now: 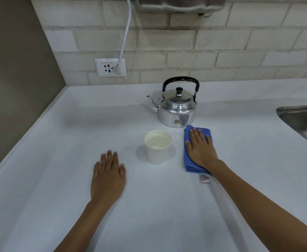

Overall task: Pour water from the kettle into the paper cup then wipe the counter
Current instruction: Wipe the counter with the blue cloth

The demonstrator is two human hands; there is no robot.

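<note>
Left hand [108,176] rests flat, open and empty on the desk [58,160]. Cup [157,149] has water, kettle [178,106] parked far. Right hand [201,150] presses flat on the cloth [190,161], so wiping's what's left.

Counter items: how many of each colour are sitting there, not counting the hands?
Silver: 1, the kettle
White: 1, the paper cup
Blue: 1, the cloth under the right hand
Total: 3

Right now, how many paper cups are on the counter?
1. The paper cup stands between the two hands, in front of the kettle, with water in it. None other shows; the frame cuts off the counter's right side.
</note>
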